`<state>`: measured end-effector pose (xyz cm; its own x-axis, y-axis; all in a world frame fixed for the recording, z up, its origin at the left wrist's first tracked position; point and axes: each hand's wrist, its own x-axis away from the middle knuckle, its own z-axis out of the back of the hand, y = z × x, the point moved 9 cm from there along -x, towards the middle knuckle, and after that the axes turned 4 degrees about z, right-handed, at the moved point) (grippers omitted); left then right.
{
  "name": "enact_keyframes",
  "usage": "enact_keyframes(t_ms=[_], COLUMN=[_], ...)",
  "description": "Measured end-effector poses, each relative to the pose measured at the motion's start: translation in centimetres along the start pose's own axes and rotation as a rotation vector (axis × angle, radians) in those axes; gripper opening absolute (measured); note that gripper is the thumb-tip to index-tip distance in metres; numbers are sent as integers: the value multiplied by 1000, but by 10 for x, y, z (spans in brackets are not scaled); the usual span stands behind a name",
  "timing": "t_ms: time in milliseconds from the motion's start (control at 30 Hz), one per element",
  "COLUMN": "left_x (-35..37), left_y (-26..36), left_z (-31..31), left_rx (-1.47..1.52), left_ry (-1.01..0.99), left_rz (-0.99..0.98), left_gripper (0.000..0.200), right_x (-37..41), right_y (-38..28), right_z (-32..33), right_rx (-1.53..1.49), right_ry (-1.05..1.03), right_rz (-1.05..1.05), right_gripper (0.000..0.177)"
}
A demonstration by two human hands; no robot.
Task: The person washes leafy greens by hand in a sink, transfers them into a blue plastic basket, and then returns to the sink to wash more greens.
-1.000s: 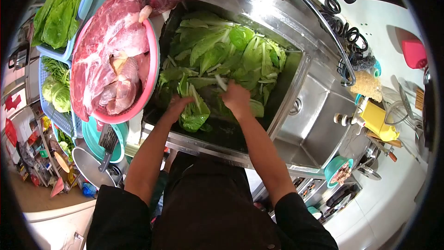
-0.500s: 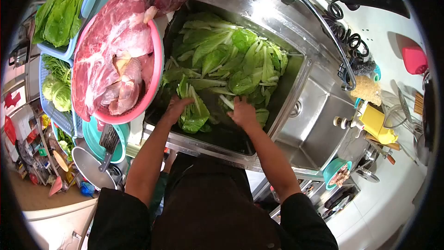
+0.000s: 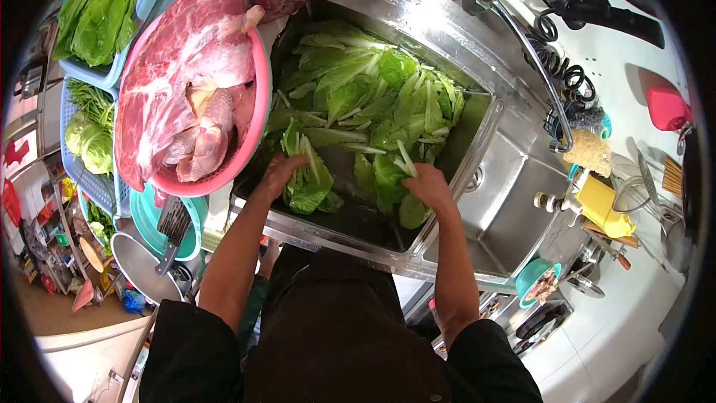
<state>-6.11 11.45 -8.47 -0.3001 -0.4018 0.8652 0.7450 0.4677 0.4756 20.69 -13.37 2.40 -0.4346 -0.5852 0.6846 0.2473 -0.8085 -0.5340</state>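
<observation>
Many leafy greens (image 3: 358, 89) lie in water in the large steel sink basin (image 3: 466, 134). At the basin's near left, my left hand (image 3: 283, 172) is closed round a small bunch of greens (image 3: 312, 179). Further right, my right hand (image 3: 429, 185) is closed on the pale stems of a few leaves (image 3: 386, 179), which hang toward the water beside its fingers. A gap of dark water shows between the two bunches.
Left of the basin stands a pink basket (image 3: 261, 97) heaped with raw meat (image 3: 179, 67). A cleaver (image 3: 173, 231) rests over a teal basin (image 3: 198, 235). At the right are a smaller sink (image 3: 514, 186), a curved faucet (image 3: 533, 60) and a yellow bottle (image 3: 603, 205).
My right hand has moved right and now holds leaves by their stems. My left hand stays at the near left with its bunch. The view has shifted slightly.
</observation>
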Motion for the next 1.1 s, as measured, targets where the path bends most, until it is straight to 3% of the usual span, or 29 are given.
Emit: enact_keyframes(t_ms=[100,200,300,367,467,667,700,800,900,1000,1100], left_x=[17,11,18,-2,10,22,24,14,19,21,12], left_y=[20,19,25,4,18,29,33,21,29,29,22], left_z=[-16,-11,-11,-14,-15,-23,-22,-26,-21,-20,-18], left_rx=[105,-22,-59,-6,-6,-14,-14,25,6,-26,15], left_ry=[-191,-109,-64,-101,-95,-118,-112,-181,-121,-136,-122], left_rz=[-3,-55,-25,-39,-31,-17,-21,20,-39,-21,-11], left_gripper=[58,56,55,59,64,71,72,74,70,68,61], right_x=[18,18,-15,-49,-82,-45,-37,-44,-59,-69,-67], right_y=[-1,-25,-35,-25,-2,-19,-24,-27,-24,-18,-20], right_z=[39,41,-13,-61,-88,-28,-22,-59,-111,-136,-124], right_rx=[379,392,296,429,415,220,101,91,276,201,56], right_ry=[433,409,120,66,185,13,-16,-46,-62,-117,-108], right_rz=[-118,-97,-125,-154,-93,120,43,165,-47,-134,45], right_gripper=[27,26,27,21,20,33,36,37,40,39,37])
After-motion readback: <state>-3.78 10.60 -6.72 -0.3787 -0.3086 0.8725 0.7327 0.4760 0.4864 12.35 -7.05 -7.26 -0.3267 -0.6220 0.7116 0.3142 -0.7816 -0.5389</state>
